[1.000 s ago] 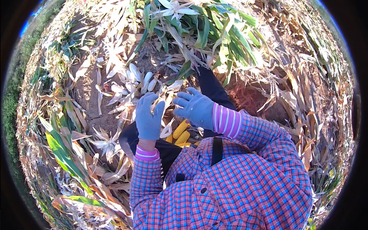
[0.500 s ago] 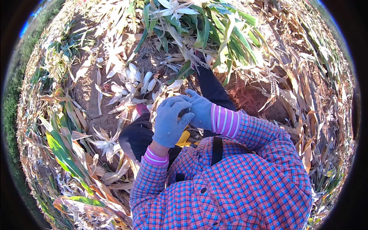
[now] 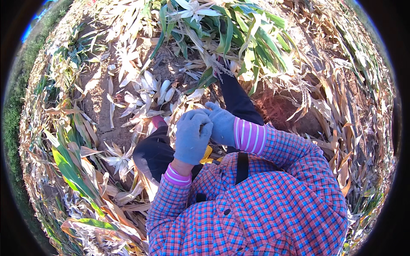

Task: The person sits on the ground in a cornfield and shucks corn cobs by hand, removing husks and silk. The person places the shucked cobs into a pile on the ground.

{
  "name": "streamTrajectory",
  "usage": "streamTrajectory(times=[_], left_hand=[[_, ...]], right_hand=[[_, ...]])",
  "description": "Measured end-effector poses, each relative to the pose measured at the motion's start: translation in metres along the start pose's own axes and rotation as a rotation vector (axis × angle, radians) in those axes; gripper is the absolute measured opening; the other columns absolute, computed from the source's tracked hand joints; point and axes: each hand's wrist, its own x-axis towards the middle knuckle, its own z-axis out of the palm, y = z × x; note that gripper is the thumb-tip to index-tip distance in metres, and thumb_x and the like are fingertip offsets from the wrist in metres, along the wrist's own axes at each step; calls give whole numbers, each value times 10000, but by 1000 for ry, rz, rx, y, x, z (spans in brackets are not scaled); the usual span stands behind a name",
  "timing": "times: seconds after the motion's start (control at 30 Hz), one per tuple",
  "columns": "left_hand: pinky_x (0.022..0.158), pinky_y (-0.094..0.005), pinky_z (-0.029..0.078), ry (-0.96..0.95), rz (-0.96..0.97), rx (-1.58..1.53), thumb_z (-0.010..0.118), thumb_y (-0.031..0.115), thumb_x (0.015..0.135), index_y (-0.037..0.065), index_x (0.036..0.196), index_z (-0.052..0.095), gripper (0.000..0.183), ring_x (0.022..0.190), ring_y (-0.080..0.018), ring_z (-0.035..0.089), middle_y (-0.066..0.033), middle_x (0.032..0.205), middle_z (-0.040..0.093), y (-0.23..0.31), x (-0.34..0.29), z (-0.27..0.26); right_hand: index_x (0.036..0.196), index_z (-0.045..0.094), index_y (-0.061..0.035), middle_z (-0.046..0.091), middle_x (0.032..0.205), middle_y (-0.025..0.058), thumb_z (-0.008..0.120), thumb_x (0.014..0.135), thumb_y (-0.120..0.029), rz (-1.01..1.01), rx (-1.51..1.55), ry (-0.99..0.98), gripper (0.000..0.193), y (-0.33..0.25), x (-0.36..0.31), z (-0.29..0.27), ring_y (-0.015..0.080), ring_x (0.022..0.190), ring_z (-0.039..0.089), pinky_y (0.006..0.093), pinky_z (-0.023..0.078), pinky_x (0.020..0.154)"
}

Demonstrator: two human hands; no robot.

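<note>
My left hand point(image 3: 193, 137) and my right hand point(image 3: 222, 124), both in grey-blue gloves, meet in front of my body, above my bent legs. The left fingers and thumb are curled closed, and a small dark gap shows between them. My right hand presses against its far right side with fingers bent, their tips partly hidden behind the left hand. What the two hands hold, if anything, cannot be made out. Beyond them, several pale, husk-wrapped corn ears point(image 3: 164, 92) lie on the soil. Below the hands, a yellow thing point(image 3: 207, 152) shows partly between my legs.
A heap of green corn stalks and leaves point(image 3: 256, 42) lies ahead, by my outstretched leg point(image 3: 235, 91). Dry husks point(image 3: 118, 162) and a long green leaf point(image 3: 70, 170) lie at the left. Dry stalks point(image 3: 337, 106) cover the right side. Bare soil point(image 3: 100, 109) shows between.
My left hand has shifted slightly right, and its thumb and fingers have closed together. The dark thing that showed between the hands is now mostly covered.
</note>
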Motion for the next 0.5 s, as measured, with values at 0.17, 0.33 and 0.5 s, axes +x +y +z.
streamTrajectory(times=[0.17,0.33,0.5], left_hand=[[793,-375,460,187,-88,-93,601,28,840,1,839,551,57,860,-278,576,-124,907,597,-20,0,-22],[752,-377,469,159,-215,-146,635,88,846,4,838,583,100,786,-274,590,-124,855,610,-26,-4,-38],[808,-392,455,-60,57,59,738,154,758,67,916,646,202,874,-287,583,-82,919,622,13,-6,-24]], right_hand=[[1235,598,-150,527,1330,101,708,752,-237,-19,-95,26,503,1,0,-7,266,1288,451,512,271,1123],[1216,602,-135,553,1273,88,748,706,-248,-22,-107,73,542,1,-3,-5,260,1251,480,485,314,1090],[1201,603,-136,567,1195,65,743,705,-280,-18,-43,98,535,4,2,2,253,1201,492,437,355,1034]])
